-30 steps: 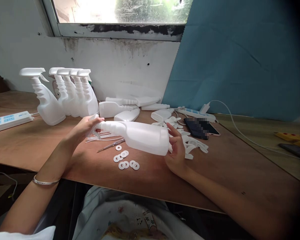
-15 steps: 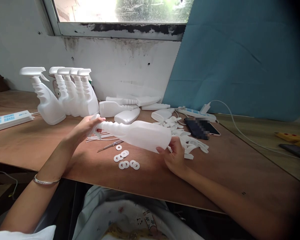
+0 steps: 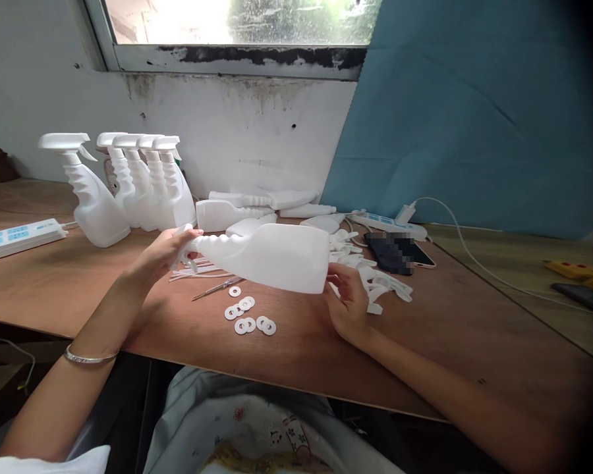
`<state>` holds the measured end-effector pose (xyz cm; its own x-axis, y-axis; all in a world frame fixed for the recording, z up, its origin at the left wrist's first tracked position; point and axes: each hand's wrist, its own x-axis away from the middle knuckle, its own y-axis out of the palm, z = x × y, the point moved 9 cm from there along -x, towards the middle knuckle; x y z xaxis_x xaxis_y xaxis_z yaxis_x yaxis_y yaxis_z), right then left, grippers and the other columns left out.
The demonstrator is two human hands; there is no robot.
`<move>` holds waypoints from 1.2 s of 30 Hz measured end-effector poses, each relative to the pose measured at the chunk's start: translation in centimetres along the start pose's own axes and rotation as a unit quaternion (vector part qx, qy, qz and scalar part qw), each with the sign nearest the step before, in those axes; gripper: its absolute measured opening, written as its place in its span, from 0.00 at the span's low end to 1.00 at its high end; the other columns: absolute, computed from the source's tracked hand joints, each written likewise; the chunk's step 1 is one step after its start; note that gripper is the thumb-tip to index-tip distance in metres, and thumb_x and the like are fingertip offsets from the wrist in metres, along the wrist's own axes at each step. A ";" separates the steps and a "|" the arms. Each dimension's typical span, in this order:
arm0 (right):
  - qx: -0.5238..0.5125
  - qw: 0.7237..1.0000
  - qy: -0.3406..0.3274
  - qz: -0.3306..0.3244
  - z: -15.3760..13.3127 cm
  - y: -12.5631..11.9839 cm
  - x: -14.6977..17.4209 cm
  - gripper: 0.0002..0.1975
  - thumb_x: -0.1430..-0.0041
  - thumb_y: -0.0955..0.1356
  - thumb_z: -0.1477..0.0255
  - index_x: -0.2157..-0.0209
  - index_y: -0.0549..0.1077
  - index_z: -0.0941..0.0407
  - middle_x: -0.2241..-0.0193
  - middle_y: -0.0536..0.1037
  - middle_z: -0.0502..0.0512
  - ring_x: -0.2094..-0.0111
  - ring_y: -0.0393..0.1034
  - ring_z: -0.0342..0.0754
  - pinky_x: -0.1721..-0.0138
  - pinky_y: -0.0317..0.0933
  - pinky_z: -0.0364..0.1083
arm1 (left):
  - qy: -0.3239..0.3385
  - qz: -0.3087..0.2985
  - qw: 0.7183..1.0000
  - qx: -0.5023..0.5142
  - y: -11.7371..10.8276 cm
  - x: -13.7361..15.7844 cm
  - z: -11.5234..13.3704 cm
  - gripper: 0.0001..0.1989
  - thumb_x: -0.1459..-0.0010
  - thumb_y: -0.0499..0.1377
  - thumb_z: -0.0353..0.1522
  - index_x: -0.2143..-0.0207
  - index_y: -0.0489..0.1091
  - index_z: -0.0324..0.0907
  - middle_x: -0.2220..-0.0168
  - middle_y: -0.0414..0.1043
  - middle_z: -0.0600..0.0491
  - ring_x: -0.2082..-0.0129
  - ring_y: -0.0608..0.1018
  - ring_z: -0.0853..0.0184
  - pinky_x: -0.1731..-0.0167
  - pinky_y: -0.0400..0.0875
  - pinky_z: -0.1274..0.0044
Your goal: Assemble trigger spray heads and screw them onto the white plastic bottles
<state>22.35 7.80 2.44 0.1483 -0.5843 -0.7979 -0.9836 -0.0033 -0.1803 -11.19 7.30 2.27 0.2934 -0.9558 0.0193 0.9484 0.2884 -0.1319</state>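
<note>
A white plastic spray bottle (image 3: 277, 260) is held on its side above the table, its broad face toward me and its base to the right. My left hand (image 3: 175, 249) is closed around the trigger head at its neck; the trigger shows below the fingers. At the base end, my right hand (image 3: 348, 299) has curled fingers and thumb against the bottle's edge, partly hidden by it. Beneath the bottle lie several flat white washers (image 3: 247, 303), a thin screwdriver (image 3: 212, 288) and a bunch of thin white tubes (image 3: 197, 270).
Several spray bottles with trigger heads (image 3: 96, 207) stand at the back left. Bottles without heads (image 3: 222, 215) lie along the wall. Loose white trigger heads (image 3: 393, 284) are heaped at right, beside phones (image 3: 390, 253) and a power strip (image 3: 395, 226). Another power strip (image 3: 22, 238) lies left.
The bottle has turned about its length, showing its broad face more squarely, and its base has shifted slightly left. My right thumb has come off the bottle's front face.
</note>
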 end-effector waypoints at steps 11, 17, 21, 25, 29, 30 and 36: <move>-0.012 0.999 -0.029 -0.034 -1.4 0.6 -0.6 0.08 0.46 0.68 0.73 0.71 0.62 0.54 0.46 0.65 0.57 0.43 0.56 0.54 0.43 0.51 0.60 | -0.004 -0.003 1.000 0.005 0.3 0.2 0.2 0.17 0.61 0.64 0.41 0.74 0.66 0.38 0.80 0.63 0.56 0.83 0.66 0.72 0.87 0.59 0.82; -0.039 0.999 -0.025 -0.021 -1.0 0.5 -0.5 0.07 0.47 0.68 0.73 0.69 0.64 0.54 0.47 0.68 0.58 0.43 0.58 0.54 0.42 0.50 0.59 | 0.002 -0.002 1.000 -0.004 0.2 0.2 0.2 0.17 0.59 0.63 0.41 0.74 0.65 0.38 0.80 0.62 0.56 0.83 0.67 0.72 0.86 0.59 0.82; -0.070 0.997 -0.026 -0.014 -1.1 0.4 -0.3 0.09 0.49 0.69 0.73 0.69 0.64 0.54 0.46 0.66 0.58 0.43 0.57 0.55 0.42 0.50 0.60 | 0.009 -0.006 1.000 -0.010 0.2 0.0 0.0 0.17 0.59 0.63 0.41 0.74 0.66 0.37 0.79 0.63 0.55 0.81 0.68 0.71 0.85 0.61 0.81; -0.064 0.997 -0.018 -0.031 -0.9 0.6 -0.2 0.09 0.49 0.69 0.74 0.67 0.65 0.54 0.46 0.65 0.59 0.43 0.57 0.55 0.43 0.53 0.59 | 0.001 -0.002 1.000 -0.019 0.1 0.2 0.1 0.17 0.58 0.63 0.41 0.73 0.66 0.37 0.79 0.63 0.56 0.80 0.67 0.72 0.84 0.61 0.81; -0.035 0.999 0.020 -0.034 0.4 0.6 0.1 0.10 0.47 0.68 0.71 0.62 0.67 0.54 0.48 0.68 0.59 0.46 0.61 0.53 0.45 0.56 0.57 | 0.008 0.000 1.000 -0.019 0.1 0.6 0.7 0.14 0.55 0.62 0.39 0.73 0.66 0.37 0.78 0.63 0.57 0.80 0.66 0.74 0.82 0.61 0.83; -0.027 0.999 0.029 -0.029 0.8 0.5 0.1 0.10 0.47 0.68 0.70 0.61 0.67 0.54 0.50 0.69 0.59 0.46 0.62 0.53 0.45 0.56 0.57 | 0.007 0.001 1.000 -0.019 0.1 0.7 0.8 0.14 0.55 0.62 0.39 0.73 0.66 0.37 0.77 0.63 0.57 0.80 0.67 0.74 0.82 0.61 0.83; -0.011 0.999 0.017 -0.026 0.0 0.2 0.0 0.08 0.43 0.65 0.71 0.60 0.69 0.53 0.53 0.71 0.57 0.50 0.66 0.51 0.49 0.61 0.54 | -0.003 0.001 1.000 -0.011 0.0 0.7 0.6 0.16 0.56 0.62 0.40 0.71 0.66 0.37 0.76 0.64 0.56 0.80 0.68 0.73 0.84 0.61 0.82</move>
<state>22.17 7.84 2.42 0.1957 -0.6107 -0.7673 -0.9768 -0.0515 -0.2081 -10.88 6.73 2.86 0.2954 -0.9551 0.0250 0.9450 0.2882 -0.1543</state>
